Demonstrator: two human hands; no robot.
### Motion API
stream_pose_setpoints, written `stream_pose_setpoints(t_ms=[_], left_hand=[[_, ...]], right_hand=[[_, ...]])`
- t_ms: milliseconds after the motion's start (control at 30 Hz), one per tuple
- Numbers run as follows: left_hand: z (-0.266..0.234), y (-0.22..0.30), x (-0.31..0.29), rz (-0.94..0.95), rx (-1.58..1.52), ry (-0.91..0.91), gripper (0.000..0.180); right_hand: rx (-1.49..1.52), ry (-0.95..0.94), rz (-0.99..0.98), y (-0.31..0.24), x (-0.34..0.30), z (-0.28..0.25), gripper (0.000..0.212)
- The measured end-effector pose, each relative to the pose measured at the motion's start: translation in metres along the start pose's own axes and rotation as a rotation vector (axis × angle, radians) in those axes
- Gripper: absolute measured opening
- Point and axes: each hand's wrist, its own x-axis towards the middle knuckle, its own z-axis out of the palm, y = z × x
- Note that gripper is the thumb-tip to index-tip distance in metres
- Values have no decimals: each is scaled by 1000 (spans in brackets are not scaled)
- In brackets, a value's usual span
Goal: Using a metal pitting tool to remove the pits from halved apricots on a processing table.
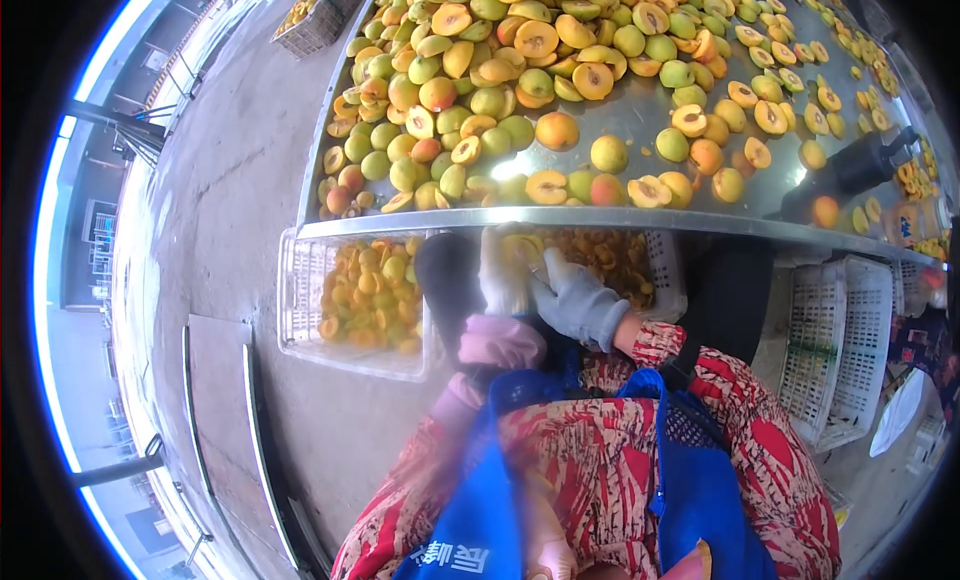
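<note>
Both my hands wear gloves and meet over my lap, just below the metal table's front edge. Between them is a yellow peach [522,250], partly hidden and blurred. My left hand [504,280], in a white glove with a pink sleeve cuff, is closed around its left side. From the right, my right hand [582,298] in a grey-white glove presses its bent fingers against the same fruit. Whether a small tool is in the fingers cannot be made out. Beyond the edge, whole and halved peaches [556,130] are heaped on the table [640,218].
At my left stands a white plastic crate [290,290] filled with peach pieces. Another crate [665,270] with darker, browner pieces sits under the table edge. White crates [815,350] stand at the right. A loaded crate [318,25] rests on the floor at the far left.
</note>
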Motion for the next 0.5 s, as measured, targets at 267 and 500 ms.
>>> stream_pose_setpoints(t_ms=[267,500], left_hand=[[12,13,-10,-89,-213,139,36],[-10,9,-5,-36,150,60,36]], right_hand=[[-41,-110,-53,11,2,7,34],[-8,-190,-98,12,1,5,30]])
